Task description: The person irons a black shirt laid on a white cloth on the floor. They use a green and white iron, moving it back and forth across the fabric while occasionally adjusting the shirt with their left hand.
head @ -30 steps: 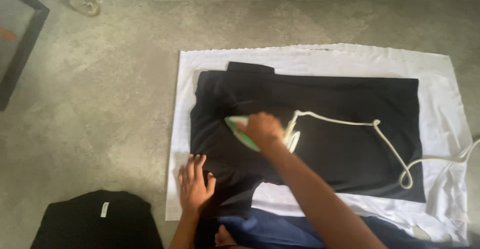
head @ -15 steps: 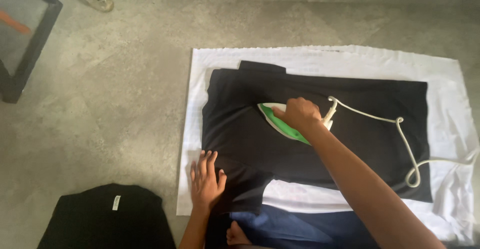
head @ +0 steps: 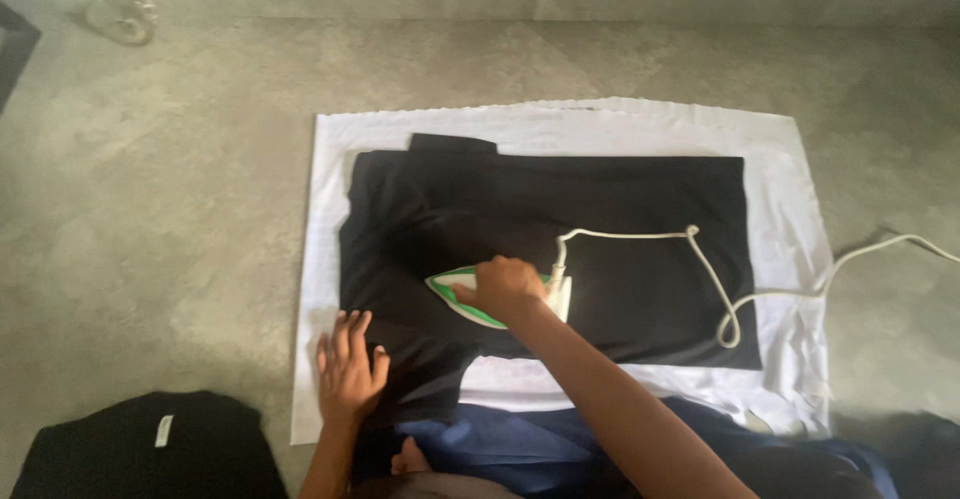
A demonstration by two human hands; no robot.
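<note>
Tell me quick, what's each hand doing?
Left hand: open, flat on the black garment.
Right hand: closed around the green and white iron.

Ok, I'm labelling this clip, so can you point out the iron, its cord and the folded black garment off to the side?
iron (head: 450,287), head view, on the green-edged tip left of the hand.
cord (head: 715,284), head view, on the white stretch across the black cloth.
folded black garment (head: 210,449), head view, on its top surface at lower left.

Person: left hand (head: 350,371) and right hand (head: 508,287) were bare, without rings. Forearms were unsleeved. Lower garment was dark blue cloth.
</note>
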